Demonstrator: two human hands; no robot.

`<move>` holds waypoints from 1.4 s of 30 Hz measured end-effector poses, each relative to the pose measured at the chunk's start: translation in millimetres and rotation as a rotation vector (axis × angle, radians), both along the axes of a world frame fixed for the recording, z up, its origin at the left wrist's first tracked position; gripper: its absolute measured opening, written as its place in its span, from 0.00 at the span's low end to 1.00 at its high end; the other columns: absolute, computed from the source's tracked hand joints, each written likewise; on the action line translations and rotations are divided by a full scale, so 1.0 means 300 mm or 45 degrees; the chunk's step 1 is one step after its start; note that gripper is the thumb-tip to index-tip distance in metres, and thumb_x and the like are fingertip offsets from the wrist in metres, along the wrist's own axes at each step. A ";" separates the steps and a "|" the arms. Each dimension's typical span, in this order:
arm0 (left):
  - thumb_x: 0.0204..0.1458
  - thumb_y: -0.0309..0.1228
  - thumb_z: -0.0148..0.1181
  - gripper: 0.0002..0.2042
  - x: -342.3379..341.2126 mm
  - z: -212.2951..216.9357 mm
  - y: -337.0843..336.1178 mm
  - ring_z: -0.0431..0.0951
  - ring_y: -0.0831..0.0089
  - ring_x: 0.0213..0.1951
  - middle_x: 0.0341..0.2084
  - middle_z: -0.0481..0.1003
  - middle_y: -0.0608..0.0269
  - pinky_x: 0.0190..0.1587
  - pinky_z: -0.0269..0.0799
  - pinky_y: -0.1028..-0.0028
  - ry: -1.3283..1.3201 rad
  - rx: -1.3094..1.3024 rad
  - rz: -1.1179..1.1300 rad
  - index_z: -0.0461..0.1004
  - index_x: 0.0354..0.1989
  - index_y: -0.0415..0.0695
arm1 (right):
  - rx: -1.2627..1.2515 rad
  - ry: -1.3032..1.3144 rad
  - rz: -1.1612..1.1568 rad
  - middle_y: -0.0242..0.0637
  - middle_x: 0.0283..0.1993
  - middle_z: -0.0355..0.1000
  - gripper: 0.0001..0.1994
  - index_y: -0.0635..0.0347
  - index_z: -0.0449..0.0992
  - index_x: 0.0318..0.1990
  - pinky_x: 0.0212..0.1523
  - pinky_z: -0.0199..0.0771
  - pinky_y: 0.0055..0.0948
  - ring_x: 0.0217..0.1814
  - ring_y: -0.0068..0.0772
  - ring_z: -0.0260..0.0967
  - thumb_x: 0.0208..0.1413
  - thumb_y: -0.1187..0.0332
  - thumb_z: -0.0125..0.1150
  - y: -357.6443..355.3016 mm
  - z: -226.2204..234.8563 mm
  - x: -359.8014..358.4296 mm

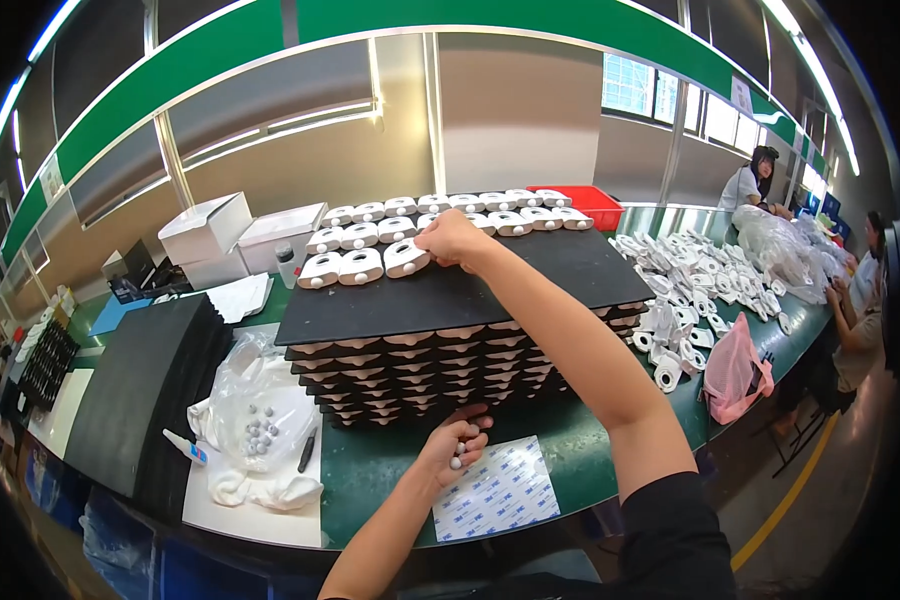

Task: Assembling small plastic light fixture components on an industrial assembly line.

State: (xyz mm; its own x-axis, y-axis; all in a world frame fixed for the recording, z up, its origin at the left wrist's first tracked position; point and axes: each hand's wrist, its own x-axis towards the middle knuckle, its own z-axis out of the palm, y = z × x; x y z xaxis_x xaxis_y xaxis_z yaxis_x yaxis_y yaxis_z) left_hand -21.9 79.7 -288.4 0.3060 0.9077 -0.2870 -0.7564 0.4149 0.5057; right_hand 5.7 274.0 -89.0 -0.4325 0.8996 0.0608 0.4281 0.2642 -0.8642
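My right hand (454,238) reaches over a tall stack of black sheets and closes on a white plastic part (405,259) with a round knob on its front. This part stands at the end of the nearest short row on the top black sheet (390,306). Just left of it is a like white part (361,266); more rows stand behind. Low in front of the stack, my left hand (456,446) is cupped with its fingers curled round several small grey-white balls (457,462). Under that hand lies a white sheet with blue print (500,490).
A clear bag (270,385) with more balls, a glue bottle (185,447) and a black pen-like tool (307,450) lie left, beside black sheets (140,390). Loose white parts (690,270), a pink bag (738,372) and a red bin (592,205) are right. Two people sit beyond.
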 end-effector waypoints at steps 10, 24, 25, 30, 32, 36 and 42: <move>0.53 0.35 0.52 0.10 -0.002 0.009 -0.008 0.55 0.84 0.15 0.22 0.66 0.67 0.10 0.48 0.86 0.164 0.002 0.071 0.63 0.38 0.45 | 0.277 0.299 0.203 0.35 0.35 0.70 0.15 0.65 0.71 0.45 0.34 0.70 0.20 0.34 0.21 0.67 0.52 0.67 0.54 -0.175 0.102 0.366; 0.49 0.31 0.58 0.11 0.013 0.026 -0.003 0.55 0.85 0.16 0.24 0.66 0.67 0.11 0.48 0.87 0.051 0.065 0.097 0.69 0.40 0.42 | 0.914 -1.277 -0.390 0.39 0.44 0.66 0.17 0.49 0.71 0.45 0.41 0.68 0.33 0.46 0.40 0.64 0.46 0.75 0.49 -0.224 -0.462 1.341; 0.49 0.31 0.58 0.11 0.014 0.027 -0.006 0.55 0.85 0.16 0.24 0.66 0.67 0.11 0.48 0.87 0.053 0.064 0.097 0.69 0.40 0.42 | 0.983 -1.400 -0.224 0.37 0.48 0.64 0.18 0.46 0.70 0.47 0.43 0.67 0.33 0.50 0.37 0.62 0.46 0.73 0.49 -0.237 -0.494 1.347; 0.48 0.27 0.59 0.11 0.013 0.020 -0.014 0.55 0.86 0.16 0.31 0.69 0.62 0.11 0.48 0.88 0.174 0.140 0.118 0.69 0.40 0.42 | 1.192 -1.426 -0.082 0.31 0.51 0.62 0.16 0.45 0.70 0.43 0.46 0.62 0.29 0.53 0.32 0.58 0.45 0.72 0.49 -0.255 -0.533 1.376; 0.48 0.27 0.58 0.11 0.013 0.032 -0.018 0.55 0.86 0.16 0.32 0.70 0.61 0.11 0.49 0.88 0.192 0.126 0.115 0.69 0.40 0.42 | 1.266 -1.524 -0.089 0.31 0.51 0.62 0.18 0.47 0.69 0.42 0.46 0.62 0.30 0.52 0.32 0.58 0.39 0.72 0.56 -0.268 -0.487 1.362; 0.49 0.29 0.58 0.11 0.021 0.046 -0.019 0.55 0.86 0.17 0.35 0.70 0.59 0.12 0.50 0.88 0.161 0.123 0.059 0.69 0.40 0.40 | 1.188 -0.906 -0.221 0.36 0.44 0.65 0.27 0.60 0.65 0.43 0.44 0.64 0.32 0.44 0.38 0.63 0.29 0.67 0.66 -0.350 -0.414 1.265; 0.50 0.27 0.55 0.14 0.007 0.052 -0.030 0.55 0.86 0.17 0.35 0.70 0.62 0.12 0.50 0.89 0.153 0.144 0.050 0.68 0.45 0.39 | 0.207 0.214 -0.236 0.26 0.29 0.66 0.22 0.58 0.63 0.39 0.31 0.64 0.15 0.29 0.14 0.63 0.37 0.70 0.69 -0.569 -0.447 0.900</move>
State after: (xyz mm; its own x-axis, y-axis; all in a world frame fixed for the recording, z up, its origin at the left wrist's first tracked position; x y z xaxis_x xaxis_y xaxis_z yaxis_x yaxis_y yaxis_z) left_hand -20.0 70.7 -272.9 0.2393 0.9468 -0.2151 -0.7019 0.3218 0.6354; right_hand 275.8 103.4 -223.0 -0.2335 0.9349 0.2672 0.3364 0.3355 -0.8799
